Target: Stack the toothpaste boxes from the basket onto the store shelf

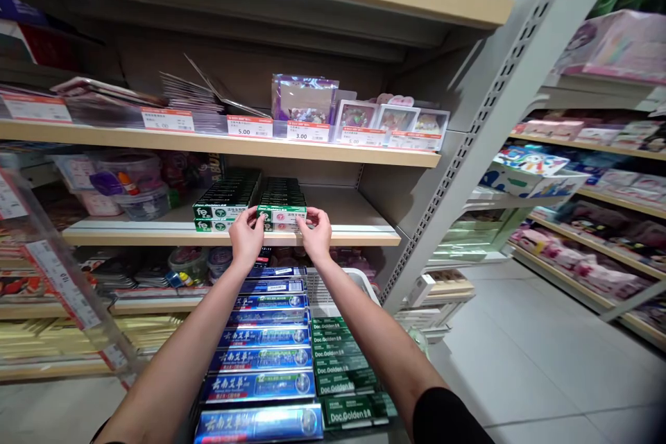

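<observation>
Green-and-white Doc.Golden box (282, 214), level, printed side facing out, near shelf's (343, 209) front edge.

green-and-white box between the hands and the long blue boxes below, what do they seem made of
Green-and-white box: probably printed cardboard, fairly smooth, judging by its straight edges. Long blue boxes: likely coated card, glossy, perhaps foil-faced, given the bright glare.

The shelf (354, 214) carries two rows of green boxes (225, 211), which reach its front edge. Plastic tubs (143, 198) stand nearer its left end.
</observation>
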